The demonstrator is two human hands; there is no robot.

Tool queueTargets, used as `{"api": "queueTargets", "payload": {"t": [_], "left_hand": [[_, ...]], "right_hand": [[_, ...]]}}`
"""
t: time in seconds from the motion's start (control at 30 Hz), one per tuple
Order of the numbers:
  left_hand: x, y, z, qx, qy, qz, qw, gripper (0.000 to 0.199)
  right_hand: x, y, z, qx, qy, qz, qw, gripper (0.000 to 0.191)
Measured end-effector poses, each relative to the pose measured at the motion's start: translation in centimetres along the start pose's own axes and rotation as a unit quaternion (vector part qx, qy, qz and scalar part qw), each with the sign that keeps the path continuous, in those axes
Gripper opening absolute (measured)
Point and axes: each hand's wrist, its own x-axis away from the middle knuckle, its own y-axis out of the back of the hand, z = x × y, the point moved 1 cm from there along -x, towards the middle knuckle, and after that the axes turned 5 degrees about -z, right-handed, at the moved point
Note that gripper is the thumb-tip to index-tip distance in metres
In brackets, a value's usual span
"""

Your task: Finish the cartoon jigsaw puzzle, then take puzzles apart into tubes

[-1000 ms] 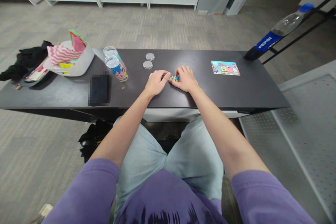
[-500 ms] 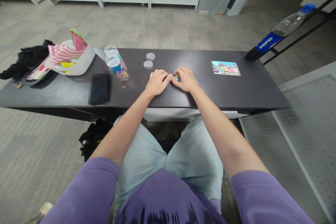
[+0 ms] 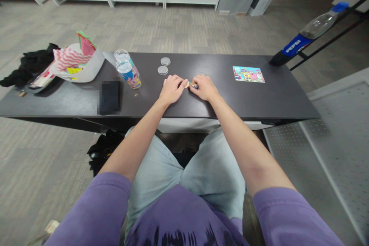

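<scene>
In the middle of the dark table (image 3: 219,103), both hands meet around a small heap of multicoloured puzzle pieces (image 3: 192,84). My right hand (image 3: 204,87) curls over the heap from the right, thumb and fingers closed round it. On the left side, my left hand (image 3: 172,89) rests on the table with bent fingers, its thumb and forefinger pinching at the heap's edge. The single pieces are too small to make out, and the fingers hide part of them. A colourful cartoon picture card (image 3: 248,74) lies flat to the right of my hands.
Left of my hands stand two clear-topped cartoon cans (image 3: 129,75), with two round metal lids (image 3: 163,70) behind. A dark blurred-out object (image 3: 109,97) and a filled white basket (image 3: 93,65) are farther left. A Pepsi bottle (image 3: 296,45) stands at the right end.
The heap between my hands has spread slightly to the left, and lighter pieces now show by the left thumb. My right fingers have shifted a little; the other things stay in place.
</scene>
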Motion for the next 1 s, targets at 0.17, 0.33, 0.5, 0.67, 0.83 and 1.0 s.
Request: {"api": "queueTargets", "payload": {"t": [0.17,0.33,0.5,0.67,0.83,1.0], "left_hand": [[0.0,-0.2,0.2,-0.008,-0.003,-0.009,1.0,0.042],[-0.1,-0.4,0.5,-0.008,-0.007,-0.014,1.0,0.042],[-0.1,-0.4,0.6,-0.005,-0.011,-0.015,1.0,0.041],[-0.1,-0.3,0.6,-0.004,-0.012,-0.013,1.0,0.041],[0.0,-0.1,0.5,-0.005,-0.013,-0.011,1.0,0.041],[0.0,0.0,0.3,-0.009,-0.01,-0.011,1.0,0.041]], "right_hand": [[0.0,0.1,0.2,0.0,-0.006,-0.01,1.0,0.011],[0.0,0.0,0.0,-0.004,-0.021,-0.026,0.999,0.014],[0.0,-0.2,-0.3,-0.024,-0.042,-0.042,0.998,0.014],[0.2,-0.4,-0.5,-0.057,-0.065,-0.07,0.994,0.015],[0.1,-0.2,-0.9,-0.108,-0.091,-0.102,0.985,0.02],[0.0,0.0,-1.3,-0.156,-0.127,-0.151,0.968,0.017]]}}
